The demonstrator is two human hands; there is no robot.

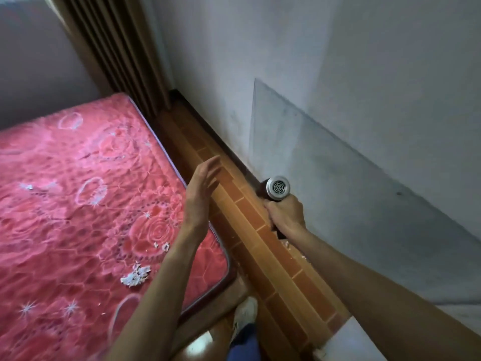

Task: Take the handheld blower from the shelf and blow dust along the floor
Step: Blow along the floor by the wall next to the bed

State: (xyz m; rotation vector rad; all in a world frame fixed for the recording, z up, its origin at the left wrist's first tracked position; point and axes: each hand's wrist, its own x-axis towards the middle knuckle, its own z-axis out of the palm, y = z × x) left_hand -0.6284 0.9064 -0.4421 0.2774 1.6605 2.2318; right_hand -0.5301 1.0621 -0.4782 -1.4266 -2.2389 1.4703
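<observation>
My right hand (286,214) grips the handle of the handheld blower (276,188), a black tool whose silver grilled rear end faces me. Its nozzle points away, down at the strip of orange-brown tiled floor (250,217) along the wall's dark skirting. The nozzle itself is hidden behind the body. My left hand (201,188) hangs in the air over the bed's edge, fingers stretched and apart, holding nothing. White flakes of debris (287,244) lie on the floor just below my right wrist.
A bed with a red patterned mattress (78,204) fills the left, with white crumbs (135,276) on it. A clear sheet (325,173) leans on the pale wall at right. Brown curtains (117,53) hang in the far corner. My shoe (244,313) stands on the narrow floor strip.
</observation>
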